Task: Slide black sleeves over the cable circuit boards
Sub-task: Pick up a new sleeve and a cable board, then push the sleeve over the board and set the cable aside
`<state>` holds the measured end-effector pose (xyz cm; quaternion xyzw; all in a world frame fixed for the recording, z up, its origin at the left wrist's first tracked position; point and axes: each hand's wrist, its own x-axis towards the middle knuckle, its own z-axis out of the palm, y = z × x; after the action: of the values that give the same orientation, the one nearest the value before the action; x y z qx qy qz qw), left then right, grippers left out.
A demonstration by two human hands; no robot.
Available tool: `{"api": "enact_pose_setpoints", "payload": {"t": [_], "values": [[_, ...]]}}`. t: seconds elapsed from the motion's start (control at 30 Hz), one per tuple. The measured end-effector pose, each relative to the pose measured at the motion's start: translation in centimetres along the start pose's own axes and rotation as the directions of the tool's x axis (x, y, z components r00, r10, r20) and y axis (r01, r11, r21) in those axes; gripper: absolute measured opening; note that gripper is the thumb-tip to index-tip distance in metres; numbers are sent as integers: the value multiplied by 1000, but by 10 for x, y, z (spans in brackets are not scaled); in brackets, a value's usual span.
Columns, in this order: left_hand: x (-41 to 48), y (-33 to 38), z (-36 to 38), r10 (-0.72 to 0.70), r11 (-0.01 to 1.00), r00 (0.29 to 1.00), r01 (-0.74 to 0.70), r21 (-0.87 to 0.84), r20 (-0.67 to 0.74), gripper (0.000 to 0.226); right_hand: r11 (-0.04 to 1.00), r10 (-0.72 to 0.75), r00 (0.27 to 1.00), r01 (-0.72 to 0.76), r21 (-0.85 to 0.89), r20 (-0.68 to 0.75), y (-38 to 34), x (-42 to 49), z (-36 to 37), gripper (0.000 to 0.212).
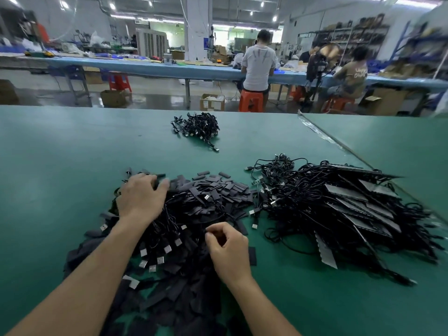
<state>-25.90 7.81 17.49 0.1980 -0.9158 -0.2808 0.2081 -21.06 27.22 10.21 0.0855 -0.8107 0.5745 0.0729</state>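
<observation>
Close to the near edge of the green bench [60, 166] lies a wide pile of black sleeves [218, 187], mixed with plug-ended cables [167, 248]. The left hand [141, 197] rests palm down on the pile's far left part, fingers bent into the sleeves; whether it grips one I cannot tell. The right hand [228, 248] is over the pile's near side, fingers curled toward the thumb; whether they pinch anything I cannot tell. Toward the right edge sits a heap of cables with circuit boards [339, 209]. A small cable bundle [196, 128] lies near the far edge.
</observation>
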Motion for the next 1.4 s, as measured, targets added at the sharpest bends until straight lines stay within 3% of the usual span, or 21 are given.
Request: {"api": "enact_pose_setpoints", "payload": {"t": [0.07,0.2,0.4,0.57,0.7,0.8,0.9,1.03,1.2,1.4], "values": [[-20,9,3,81,984,996,-76,164,-22,36,999,-7,999,8,-35,38,-1,1,-1,10],[-67,9,10,241,966,959,-222,130,-151,16,994,-2,992,16,-109,123,-7,4,-5,14],[-100,-35,30,325,924,943,-303,234,-64,20,929,-145,976,78,-361,-161,-34,43,-45,20],[-102,-41,37,400,893,914,-372,255,-71,20,693,-221,922,-81,-717,-318,-49,91,-97,27],[-101,-43,40,404,891,911,-371,263,-82,18,459,-38,925,-320,-829,-378,-50,119,-137,51],[-102,-44,43,408,891,908,-371,261,-100,16,316,139,893,-450,-835,-428,-40,135,-161,57],[-100,-47,46,413,887,904,-373,272,-110,14,375,243,844,-536,-756,-478,-28,139,-173,55],[-98,-47,49,413,886,904,-372,278,-107,12,391,128,868,-489,-779,-480,-11,135,-184,41],[-99,-47,48,409,882,907,-366,297,-97,11,548,75,844,-480,-685,-532,-5,136,-190,28],[-99,-45,48,394,887,915,-355,296,-82,11,567,50,838,-471,-675,-543,-7,141,-200,27]]}}
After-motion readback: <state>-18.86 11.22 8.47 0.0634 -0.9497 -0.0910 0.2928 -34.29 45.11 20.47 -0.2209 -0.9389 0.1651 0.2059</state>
